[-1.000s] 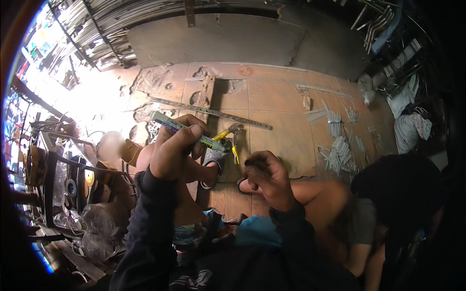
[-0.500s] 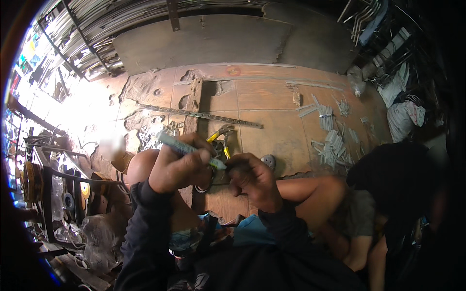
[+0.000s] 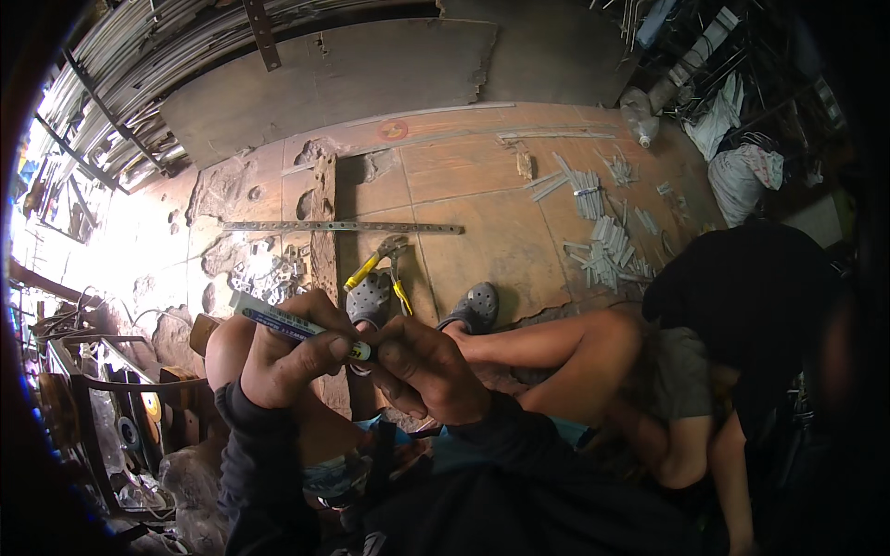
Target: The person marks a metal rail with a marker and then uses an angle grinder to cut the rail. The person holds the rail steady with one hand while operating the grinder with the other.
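A white, pen-shaped marker (image 3: 287,323) with a blue printed band lies slantwise in my left hand (image 3: 295,357), its fingers and thumb wrapped round it. My right hand (image 3: 431,375) is closed, fingertips pinched together right beside the marker's lower end. Whatever those fingertips hold is hidden. Beyond my hands, pliers with yellow handles (image 3: 360,271) rest with jaws pointing away, close to a grey clog (image 3: 370,298) on one foot. The other grey clog (image 3: 480,308) is to the right.
A perforated metal bar (image 3: 371,227) lies across a wooden beam (image 3: 324,204). Small metal pieces (image 3: 269,271) are heaped at left, and bundled pale strips (image 3: 607,246) at right. A person in dark clothing (image 3: 746,283) sits at my right. Metal racks (image 3: 102,111) stand far left.
Both hands have come lower and nearer to me, and the right fingers are now close against the marker's end. The view has shifted, and both clogs show more fully.
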A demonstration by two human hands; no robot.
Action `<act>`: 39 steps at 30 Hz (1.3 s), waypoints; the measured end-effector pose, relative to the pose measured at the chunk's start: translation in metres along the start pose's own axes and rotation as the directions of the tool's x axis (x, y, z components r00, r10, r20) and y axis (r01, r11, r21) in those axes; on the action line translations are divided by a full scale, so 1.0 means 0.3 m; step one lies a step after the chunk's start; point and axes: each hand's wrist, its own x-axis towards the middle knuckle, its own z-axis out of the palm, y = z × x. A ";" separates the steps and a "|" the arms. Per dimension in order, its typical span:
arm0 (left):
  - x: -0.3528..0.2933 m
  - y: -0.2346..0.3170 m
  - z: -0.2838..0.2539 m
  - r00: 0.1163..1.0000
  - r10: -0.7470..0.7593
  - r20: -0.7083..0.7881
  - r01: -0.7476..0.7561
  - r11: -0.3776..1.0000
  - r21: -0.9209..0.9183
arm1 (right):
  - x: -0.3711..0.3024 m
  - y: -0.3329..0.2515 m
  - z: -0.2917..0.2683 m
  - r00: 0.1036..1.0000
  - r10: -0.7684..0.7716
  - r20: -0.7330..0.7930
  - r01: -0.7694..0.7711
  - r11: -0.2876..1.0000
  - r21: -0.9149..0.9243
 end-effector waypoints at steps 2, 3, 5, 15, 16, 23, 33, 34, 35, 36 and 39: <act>0.002 -0.001 -0.002 1.000 0.006 0.020 -0.006 1.000 0.004 | -0.002 -0.009 -0.002 1.000 0.018 0.023 -0.018 1.000 -0.004; 0.004 -0.001 -0.002 0.999 0.012 0.033 -0.012 1.000 0.009 | -0.004 -0.010 -0.001 0.999 0.006 0.033 -0.005 0.999 -0.035; 0.005 -0.001 0.001 0.999 0.021 0.045 -0.021 1.000 -0.009 | -0.002 0.007 0.014 0.994 -0.110 -0.010 0.107 0.985 -0.138; 0.019 -0.080 0.023 0.984 0.177 0.037 -0.179 0.980 0.082 | 0.008 0.105 0.006 0.956 -0.270 -0.113 0.242 0.947 -0.212; 0.028 -0.089 0.021 0.975 0.211 0.065 -0.218 0.970 0.113 | 0.009 0.094 -0.006 0.984 -0.145 -0.104 0.136 0.987 -0.087; 0.018 -0.076 -0.009 0.969 0.233 0.084 -0.244 0.957 0.156 | 0.046 0.048 -0.078 0.993 0.021 0.114 0.017 0.947 -0.321; -0.052 -0.006 -0.007 0.831 0.191 -0.523 -0.284 0.953 -0.104 | 0.551 0.188 -0.433 0.989 -0.004 -0.149 -0.107 0.675 -0.730; -0.042 -0.010 -0.004 0.794 0.236 -0.561 -0.307 0.951 -0.034 | 0.638 0.236 -0.467 0.992 -0.080 -0.097 -0.036 0.562 -0.827; -0.052 -0.004 -0.017 0.768 0.252 -0.589 -0.325 0.945 -0.020 | 0.724 0.285 -0.498 0.985 -0.158 0.072 0.142 0.495 -0.857; -0.044 -0.002 -0.027 0.723 0.244 -0.646 -0.421 0.897 -0.133 | 0.803 0.332 -0.529 0.978 -0.173 0.121 0.184 0.423 -0.887; -0.009 -0.001 -0.060 0.568 0.206 -0.797 -0.700 0.630 -0.336 | 1.023 0.457 -0.636 0.999 -0.047 -0.005 0.004 0.196 -0.981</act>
